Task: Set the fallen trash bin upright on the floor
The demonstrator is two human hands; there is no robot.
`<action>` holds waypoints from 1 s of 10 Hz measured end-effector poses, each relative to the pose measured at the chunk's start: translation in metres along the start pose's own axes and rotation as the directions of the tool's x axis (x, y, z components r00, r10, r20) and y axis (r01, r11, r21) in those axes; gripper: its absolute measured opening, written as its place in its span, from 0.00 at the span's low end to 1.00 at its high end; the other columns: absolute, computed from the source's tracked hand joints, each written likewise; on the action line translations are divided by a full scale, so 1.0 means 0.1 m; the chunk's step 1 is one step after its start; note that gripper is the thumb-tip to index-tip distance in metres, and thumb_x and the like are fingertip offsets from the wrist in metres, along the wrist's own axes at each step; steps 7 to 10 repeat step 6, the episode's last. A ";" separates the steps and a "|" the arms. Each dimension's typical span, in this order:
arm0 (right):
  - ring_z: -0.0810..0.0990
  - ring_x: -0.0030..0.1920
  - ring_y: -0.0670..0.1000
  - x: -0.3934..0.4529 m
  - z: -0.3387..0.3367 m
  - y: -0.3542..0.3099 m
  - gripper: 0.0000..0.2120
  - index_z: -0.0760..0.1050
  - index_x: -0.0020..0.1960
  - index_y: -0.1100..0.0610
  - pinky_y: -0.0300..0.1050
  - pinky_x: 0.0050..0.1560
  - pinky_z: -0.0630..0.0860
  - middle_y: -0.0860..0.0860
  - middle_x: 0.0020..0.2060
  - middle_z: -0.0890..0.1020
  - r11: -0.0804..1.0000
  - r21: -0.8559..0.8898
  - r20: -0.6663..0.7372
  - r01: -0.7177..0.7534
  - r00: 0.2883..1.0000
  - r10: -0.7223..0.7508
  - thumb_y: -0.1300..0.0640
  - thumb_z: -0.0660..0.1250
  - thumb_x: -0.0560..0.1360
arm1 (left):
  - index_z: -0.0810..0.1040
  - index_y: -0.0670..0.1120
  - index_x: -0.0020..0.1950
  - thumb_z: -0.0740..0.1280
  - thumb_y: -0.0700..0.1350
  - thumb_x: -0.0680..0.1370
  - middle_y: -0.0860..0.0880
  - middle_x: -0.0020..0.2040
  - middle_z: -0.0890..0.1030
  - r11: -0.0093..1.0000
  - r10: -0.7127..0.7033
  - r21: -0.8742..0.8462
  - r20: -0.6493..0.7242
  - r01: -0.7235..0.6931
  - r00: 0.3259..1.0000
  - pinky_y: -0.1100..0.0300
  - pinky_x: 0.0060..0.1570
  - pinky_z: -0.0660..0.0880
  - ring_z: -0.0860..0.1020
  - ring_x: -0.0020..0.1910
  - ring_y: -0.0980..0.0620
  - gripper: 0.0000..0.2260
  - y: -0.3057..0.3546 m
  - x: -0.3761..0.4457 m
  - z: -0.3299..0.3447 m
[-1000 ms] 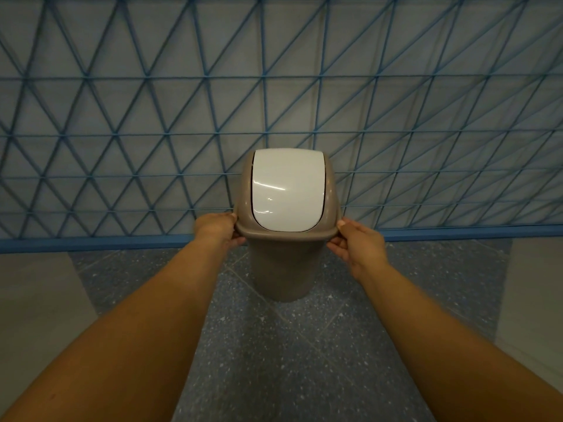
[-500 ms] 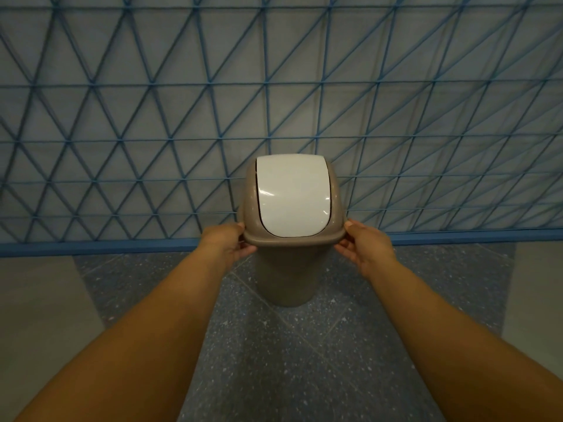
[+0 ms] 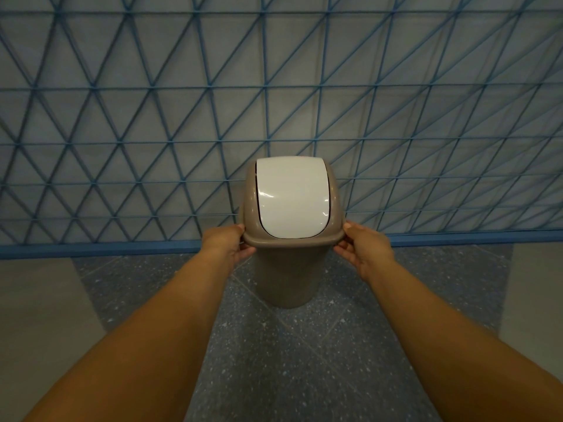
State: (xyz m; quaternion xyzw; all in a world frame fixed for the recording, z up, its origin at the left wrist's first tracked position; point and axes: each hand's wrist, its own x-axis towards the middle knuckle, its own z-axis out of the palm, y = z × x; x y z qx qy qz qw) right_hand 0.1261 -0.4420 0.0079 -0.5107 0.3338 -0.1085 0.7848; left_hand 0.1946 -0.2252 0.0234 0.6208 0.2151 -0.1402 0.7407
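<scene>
**A:** so where's the bin [image 3: 288, 278] at right now?

**B:** dead center of the shot, standing upright with its base on the floor [image 3: 304, 360]. Taupe body, narrower at the bottom, and a white flap [image 3: 292, 199] set in the domed lid, facing the camera. Flap looks closed, with a thin dark gap round its edge.

**A:** and the hands?

**B:** both on the lid's rim. Left hand [image 3: 227, 246] is at the bin's 9 o'clock, thumb over the top of the rim and fingers curled under it, so it's gripping the edge. Right hand [image 3: 364, 249] mirrors that at 3 o'clock, thumb on top, fingers tucked below the rim. Both forearms run in from the bottom corners, around 7 and 5 o'clock.

**A:** can you tell if it's actually sitting on the ground?

**B:** looks like it, base meets a dark speckled tile, but can't say how much weight the hands carry.

**A:** what's around it?

**B:** at 12 o'clock, just behind it, a grey wall [image 3: 152, 117] covered in a blue triangle lattice, with a blue strip [image 3: 122, 249] along the bottom. Paler plain flooring out at 8 and 4 o'clock.
</scene>
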 end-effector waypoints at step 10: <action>0.78 0.52 0.56 -0.08 -0.10 0.03 0.19 0.71 0.64 0.62 0.51 0.51 0.77 0.59 0.55 0.78 0.998 -0.061 0.002 0.011 1.000 -0.011 0.55 0.65 0.76 | 0.68 0.39 0.70 0.58 0.44 0.81 0.39 0.58 0.77 0.997 -0.081 0.001 0.022 0.081 0.996 0.52 0.53 0.75 0.76 0.57 0.42 0.19 -0.21 -0.14 -0.37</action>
